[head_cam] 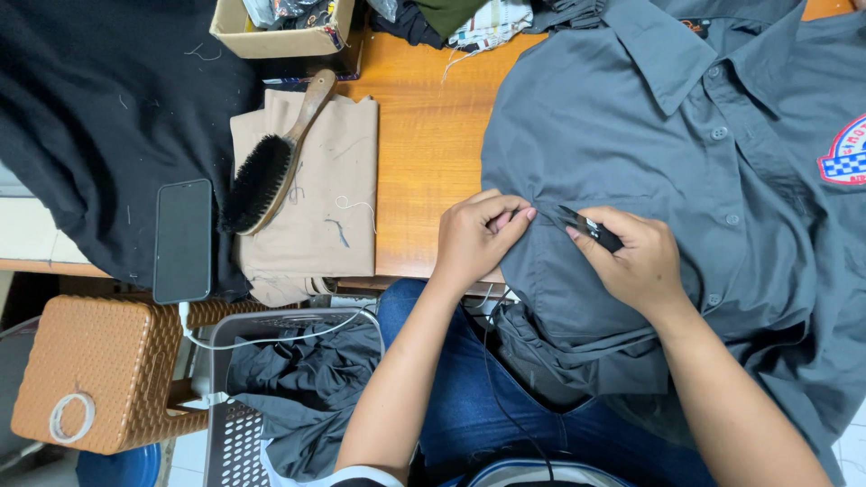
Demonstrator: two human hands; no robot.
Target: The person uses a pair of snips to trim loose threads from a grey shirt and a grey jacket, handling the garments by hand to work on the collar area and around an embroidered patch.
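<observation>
- Jeans-clad lap (469, 397) sits nearest the camera, with the grey shirt (631, 117) draped from the bench (424, 135) over it.
- Left hand (478, 239): fingers pinched narrow on a fold of shirt fabric near the pocket seam.
- Right hand (636, 261): fingers closed around small thread snips (586, 225), tips aimed at the pinched fold.
- Risk: blade tips lie just beside the left fingertips; a slip could nick them.
- Risk: if the fold bunches, cloth rather than loose thread may be cut; the thread itself is too fine to see, probably present.
- Risk: the overhanging shirt could slide towards the basket (271, 397) below.
</observation>
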